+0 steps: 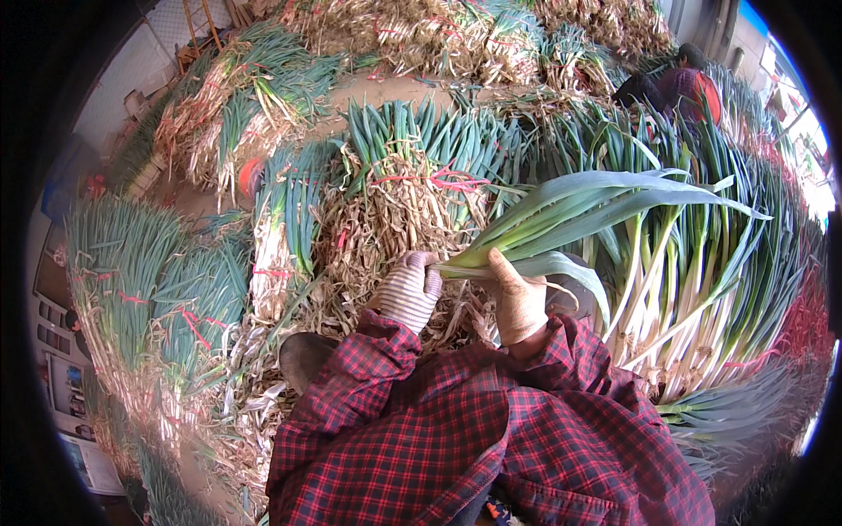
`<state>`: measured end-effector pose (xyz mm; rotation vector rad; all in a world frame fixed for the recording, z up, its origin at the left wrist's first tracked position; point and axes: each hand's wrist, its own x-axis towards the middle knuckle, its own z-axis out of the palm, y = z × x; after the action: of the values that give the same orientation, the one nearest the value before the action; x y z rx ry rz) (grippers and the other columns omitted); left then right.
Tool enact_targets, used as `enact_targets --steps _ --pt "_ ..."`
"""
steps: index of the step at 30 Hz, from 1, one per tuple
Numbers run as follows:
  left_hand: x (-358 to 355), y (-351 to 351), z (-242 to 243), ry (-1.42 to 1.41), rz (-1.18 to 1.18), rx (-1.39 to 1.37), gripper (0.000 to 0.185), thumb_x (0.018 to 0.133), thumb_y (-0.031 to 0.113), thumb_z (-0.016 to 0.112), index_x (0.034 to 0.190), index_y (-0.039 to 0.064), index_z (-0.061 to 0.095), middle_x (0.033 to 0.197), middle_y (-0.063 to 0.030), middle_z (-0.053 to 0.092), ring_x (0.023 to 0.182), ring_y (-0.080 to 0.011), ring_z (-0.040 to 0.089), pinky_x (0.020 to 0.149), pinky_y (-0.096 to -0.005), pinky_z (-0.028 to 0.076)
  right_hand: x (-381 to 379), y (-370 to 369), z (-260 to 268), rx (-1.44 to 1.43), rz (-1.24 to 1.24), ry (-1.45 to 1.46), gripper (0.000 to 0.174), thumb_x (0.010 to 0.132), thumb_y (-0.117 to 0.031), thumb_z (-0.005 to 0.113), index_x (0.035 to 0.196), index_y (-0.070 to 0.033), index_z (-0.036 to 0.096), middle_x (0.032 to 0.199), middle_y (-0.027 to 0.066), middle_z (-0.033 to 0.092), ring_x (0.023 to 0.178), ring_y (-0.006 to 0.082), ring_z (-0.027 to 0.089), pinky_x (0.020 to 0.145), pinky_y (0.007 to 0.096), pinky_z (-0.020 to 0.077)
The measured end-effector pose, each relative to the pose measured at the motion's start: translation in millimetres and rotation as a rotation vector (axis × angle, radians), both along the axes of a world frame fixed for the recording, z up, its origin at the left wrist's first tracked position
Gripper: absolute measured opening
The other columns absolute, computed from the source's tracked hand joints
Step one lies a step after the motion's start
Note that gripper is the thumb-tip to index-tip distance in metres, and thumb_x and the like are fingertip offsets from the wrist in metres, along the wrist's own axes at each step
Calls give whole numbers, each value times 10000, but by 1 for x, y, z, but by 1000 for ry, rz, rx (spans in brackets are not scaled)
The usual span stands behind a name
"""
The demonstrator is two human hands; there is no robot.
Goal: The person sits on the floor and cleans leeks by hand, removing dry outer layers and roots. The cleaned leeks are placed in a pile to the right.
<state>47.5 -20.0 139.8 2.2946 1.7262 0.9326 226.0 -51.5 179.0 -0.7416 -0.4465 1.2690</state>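
Between my two gloved hands lies a large green onion (566, 207), its broad green leaves fanning out to the right. My left hand (408, 289), in a striped knit glove, is closed around the stalk; the lower stalk is hidden by that hand. With the thumb on top, my right hand (520, 299) in a tan glove grips the base of the leaves. A thin dry strip (564, 296) curls beside the right hand. Just beyond the hands stands an untrimmed bundle of green onions (401, 210) with dry brown outer leaves and red ties.
To the right lean many loose onions with pale stalks (658, 296). Tied bundles (131, 289) stand at the left, and another (271, 250) nearer the middle. Dry peelings (260, 401) litter the floor. A person (687, 85) sits at the far right. Unpeeled heaps (408, 33) lie at the back.
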Motion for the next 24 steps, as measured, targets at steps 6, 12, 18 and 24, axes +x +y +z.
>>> enact_targets --steps 6,12,18,24 --pt "5 0 -8 -631 -18 -176 155 1020 178 543 1077 43 592 890 -41 631 704 -131 587 627 -319 513 19 9 0 98 244 -84 366 862 -72 753 1194 26 633 1104 95 696 952 205 669 894 331 535" --pt "1 1 8 -730 -113 -184 172 1021 162 574 1116 21 600 935 -3 617 861 -83 562 792 -259 489 46 26 -15 164 636 -108 477 840 -79 763 1266 55 596 1174 118 686 1071 224 640 997 344 462" --pt "10 -13 8 -1171 -392 -516 399 936 246 724 1237 15 600 1031 -26 635 927 -130 605 894 -312 522 29 45 -42 292 442 -221 225 918 -114 703 1077 32 640 957 67 691 896 161 657 829 286 522" --pt "23 -28 -12 -618 -122 -253 494 774 152 861 1172 15 603 1020 -54 657 926 -143 602 843 -327 519 11 43 -39 1 245 -102 297 877 -256 780 985 -13 645 850 31 643 699 139 583 664 313 491"
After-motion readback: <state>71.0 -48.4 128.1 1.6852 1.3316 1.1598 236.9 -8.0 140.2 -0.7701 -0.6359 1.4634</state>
